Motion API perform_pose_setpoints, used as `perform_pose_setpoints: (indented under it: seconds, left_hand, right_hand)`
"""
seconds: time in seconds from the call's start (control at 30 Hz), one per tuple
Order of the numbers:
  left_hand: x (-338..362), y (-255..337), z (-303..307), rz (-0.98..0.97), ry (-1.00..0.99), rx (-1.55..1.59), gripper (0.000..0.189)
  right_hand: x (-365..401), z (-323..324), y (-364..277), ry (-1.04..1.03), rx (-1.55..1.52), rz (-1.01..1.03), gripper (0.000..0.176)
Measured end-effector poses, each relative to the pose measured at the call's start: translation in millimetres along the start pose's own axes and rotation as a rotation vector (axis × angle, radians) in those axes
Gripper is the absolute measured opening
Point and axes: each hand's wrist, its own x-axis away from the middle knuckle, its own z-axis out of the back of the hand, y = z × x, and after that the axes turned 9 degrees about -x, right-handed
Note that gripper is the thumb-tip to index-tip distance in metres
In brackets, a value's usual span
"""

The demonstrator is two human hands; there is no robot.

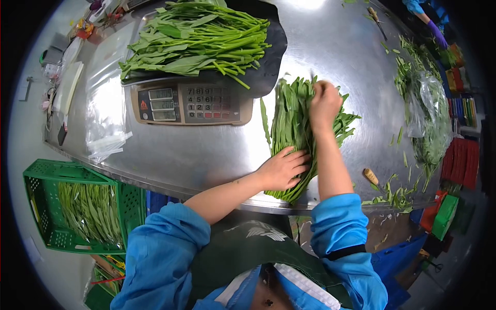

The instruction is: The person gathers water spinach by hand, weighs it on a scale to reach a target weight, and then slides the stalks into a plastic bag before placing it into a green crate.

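Observation:
A bundle of water spinach [293, 111] lies on the steel table in front of me, leaves away from me and stems toward the near edge. My left hand [285, 169] rests on the lower stems, its fingers stretched out across them. At the leafy end is my right hand [325, 106], slightly blurred, its fingers curled in against the leaves. To the left stands a digital scale [191, 105]. Its dark tray [271, 67] carries a large heap of water spinach [201, 44].
Plastic bags [107, 111] lie left of the scale. A wooden-handled tool [370, 176] and leaf scraps are at right, beside greens in clear plastic [431, 108]. A green crate [39, 206] holds packed greens at lower left. Another person's purple-gloved hand [438, 36] shows at upper right.

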Motion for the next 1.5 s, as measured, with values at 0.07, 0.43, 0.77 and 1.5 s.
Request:
perform_pose_setpoints:
  seconds: [0.07,0.43,0.77,1.5]
  left_hand:
    - [1,0,-1,-0.003,0.013,0.000,0.042]
    - [89,9,42,0.969,0.153,0.831,0.038]
    - [-18,26,53,1.120,-0.131,1.333,0.042]
    - [10,41,41,1.106,0.049,1.463,0.023]
  right_hand:
    - [-35,37,-20,0.073,-0.393,-0.073,0.006]
    - [63,268,92,-0.446,0.233,-0.485,0.033]
    - [149,107,-41,-0.500,-1.009,-0.889,0.054]
    - [194,118,-36,-0.271,-1.258,-1.154,0.024]
